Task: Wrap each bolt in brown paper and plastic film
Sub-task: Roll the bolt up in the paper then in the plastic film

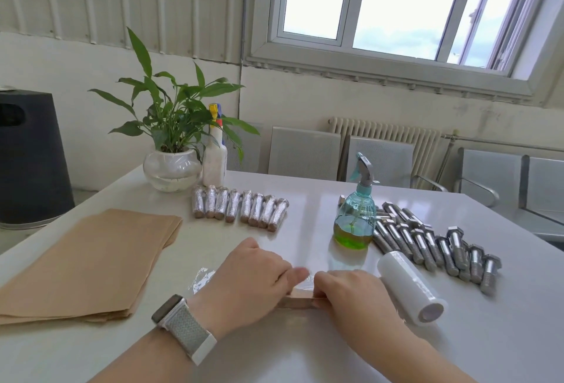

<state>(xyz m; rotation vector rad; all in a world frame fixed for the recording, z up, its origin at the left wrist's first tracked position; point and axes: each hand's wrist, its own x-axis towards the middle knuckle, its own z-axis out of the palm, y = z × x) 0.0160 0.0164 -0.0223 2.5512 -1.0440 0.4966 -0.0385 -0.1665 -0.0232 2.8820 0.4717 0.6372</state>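
Note:
A paper-wrapped bolt (pixel 297 302) lies on a sheet of plastic film (pixel 203 279) near the table's front edge. My left hand (pixel 250 282) and my right hand (pixel 351 294) both grip this bundle from above with curled fingers, one at each end. The film roll (pixel 410 289) lies just to the right of my right hand. Several bare steel bolts (pixel 427 245) are heaped further right. A row of several wrapped bolts (pixel 239 210) lies at the back centre. A stack of brown paper (pixel 88 263) sits at the left.
A teal spray bottle (pixel 355 218) with green liquid stands between the wrapped row and the bare bolts. A potted plant in a glass bowl (pixel 171 169) and a white spray bottle (pixel 214 156) stand at the table's far edge. Metal chairs (pixel 378 160) line the wall beyond.

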